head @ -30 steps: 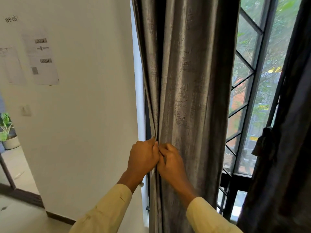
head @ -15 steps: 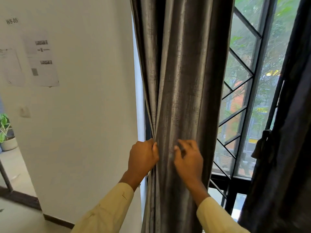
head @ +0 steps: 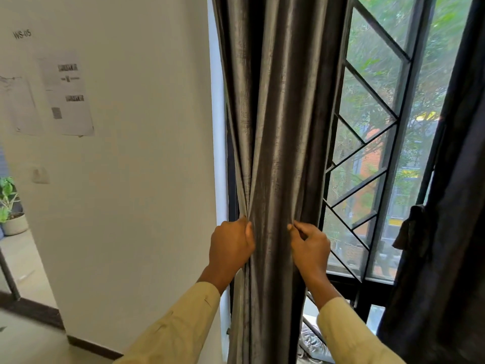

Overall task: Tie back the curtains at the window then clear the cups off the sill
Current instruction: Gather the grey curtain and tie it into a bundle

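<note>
The person is gathering the grey curtain point(head: 278, 127) at the window, with both arms reaching forward in pale yellow sleeves point(head: 178, 327). The left hand point(head: 231, 248) is gripping the curtain's left edge, its fingers curled round the folds and its thumb lying against the cloth. The right hand point(head: 309, 248) is pinching a fold on the curtain's other side between thumb and bent fingers. The bunched cloth is running down between the two hands, and above them the folds are drawing in towards the left hand's grip. The curtain is hanging straight up from the hands and dropping below the wrists out of sight. Just beyond the right hand, the black window grille point(head: 367, 153) is showing its slanted bars, with green trees blurring behind the glass. Further out past the right hand, a dark curtain point(head: 451, 258) is hanging at the far side of the window, and a knotted lump of cloth point(head: 412, 227) is sitting on its edge at about hand height. Beside the left hand, a white wall point(head: 131, 179) is filling the view, and well above that hand printed papers point(head: 65, 95) are sticking to it under a label reading WS-05. Far out past the left hand, a potted plant point(head: 10, 206) is standing on the floor.
</note>
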